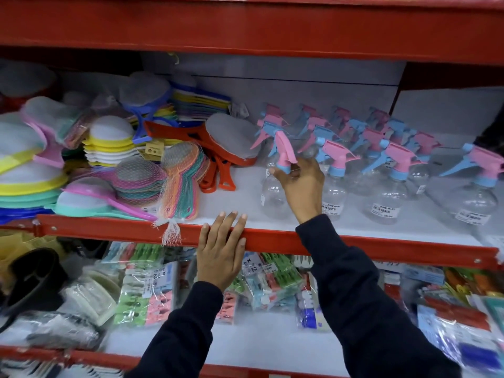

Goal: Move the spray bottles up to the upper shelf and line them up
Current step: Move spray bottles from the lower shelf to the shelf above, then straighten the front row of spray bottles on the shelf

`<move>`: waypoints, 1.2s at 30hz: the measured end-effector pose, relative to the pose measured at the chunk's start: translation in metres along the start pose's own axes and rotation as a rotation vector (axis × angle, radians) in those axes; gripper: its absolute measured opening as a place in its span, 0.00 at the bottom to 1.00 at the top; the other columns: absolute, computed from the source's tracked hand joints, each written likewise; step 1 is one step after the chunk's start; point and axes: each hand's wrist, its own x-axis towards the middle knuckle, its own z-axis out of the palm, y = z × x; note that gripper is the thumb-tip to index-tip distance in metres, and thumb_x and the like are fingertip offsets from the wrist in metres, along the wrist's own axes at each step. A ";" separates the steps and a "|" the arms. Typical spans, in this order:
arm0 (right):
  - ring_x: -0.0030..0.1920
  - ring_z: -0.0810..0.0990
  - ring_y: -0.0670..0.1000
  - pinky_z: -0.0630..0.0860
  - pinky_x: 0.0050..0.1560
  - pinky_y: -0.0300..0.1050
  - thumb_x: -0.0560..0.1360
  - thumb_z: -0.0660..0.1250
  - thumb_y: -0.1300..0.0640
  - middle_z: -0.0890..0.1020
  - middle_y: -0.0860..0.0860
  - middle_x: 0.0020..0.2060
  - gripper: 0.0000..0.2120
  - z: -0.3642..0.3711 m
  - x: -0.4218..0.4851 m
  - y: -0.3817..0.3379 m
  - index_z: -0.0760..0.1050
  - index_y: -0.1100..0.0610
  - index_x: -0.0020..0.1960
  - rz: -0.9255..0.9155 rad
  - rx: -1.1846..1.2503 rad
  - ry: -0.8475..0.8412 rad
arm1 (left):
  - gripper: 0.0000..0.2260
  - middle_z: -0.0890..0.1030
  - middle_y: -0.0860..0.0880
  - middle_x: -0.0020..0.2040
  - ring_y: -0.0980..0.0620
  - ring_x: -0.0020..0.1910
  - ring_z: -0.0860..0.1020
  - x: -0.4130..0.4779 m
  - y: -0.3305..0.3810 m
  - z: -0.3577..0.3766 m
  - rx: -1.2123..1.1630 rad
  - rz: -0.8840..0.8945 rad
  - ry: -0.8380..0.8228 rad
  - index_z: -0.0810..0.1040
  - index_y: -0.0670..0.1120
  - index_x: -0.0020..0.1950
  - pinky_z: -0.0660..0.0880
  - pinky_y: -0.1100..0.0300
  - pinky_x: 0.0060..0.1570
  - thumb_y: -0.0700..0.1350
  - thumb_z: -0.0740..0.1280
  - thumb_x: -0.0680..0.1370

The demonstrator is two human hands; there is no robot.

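Nearest to me, below my dark sleeves, the lower shelf [245, 347] is crowded with bagged clothes pegs [152, 290] and other packets. My left hand [221, 257] lies open and flat on the red front rail [272, 242] of the shelf above, palm against the rail and fingertips just over its edge onto the white board.

My right hand [300, 184] reaches further in and is closed around the neck of a clear spray bottle [272, 195], fingers pinching just under its pink trigger head. The bottle stands at the left end of the group, and I think its base is on the board, though the clear plastic makes that hard to judge.

To its right, the other spray bottles [387, 184] stand on the same shelf in loose rows running back to the grey rear panel, all with pink and blue heads, some with white price labels.

Left of the bottles lie orange-framed hand mirrors [226, 148], a netted bundle of pastel ones [174, 181] and stacks of yellow, green and pink ones [32, 170].

Above everything runs the wide red edge of the upper shelf [245, 25].
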 end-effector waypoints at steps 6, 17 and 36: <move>0.45 0.80 0.62 0.77 0.46 0.56 0.68 0.74 0.52 0.81 0.61 0.47 0.16 0.010 -0.003 0.003 0.77 0.61 0.49 0.018 -0.142 0.033 | 0.19 0.71 0.50 0.67 0.51 0.70 0.64 0.000 -0.001 -0.001 -0.020 -0.001 -0.026 0.65 0.52 0.71 0.47 0.56 0.73 0.51 0.48 0.81; 0.54 0.80 0.51 0.75 0.58 0.48 0.73 0.69 0.55 0.83 0.54 0.52 0.14 -0.011 -0.010 0.003 0.76 0.59 0.56 0.135 0.061 -0.166 | 0.20 0.73 0.52 0.66 0.52 0.69 0.64 0.000 0.018 -0.024 -0.155 -0.105 -0.056 0.64 0.52 0.71 0.46 0.56 0.72 0.54 0.50 0.80; 0.49 0.81 0.60 0.75 0.56 0.57 0.72 0.47 0.28 0.82 0.65 0.45 0.40 -0.037 -0.042 0.018 0.74 0.67 0.44 0.257 0.047 -0.351 | 0.24 0.73 0.48 0.68 0.47 0.65 0.73 0.082 0.034 -0.027 -0.659 -0.312 -0.428 0.60 0.52 0.74 0.69 0.50 0.65 0.49 0.60 0.78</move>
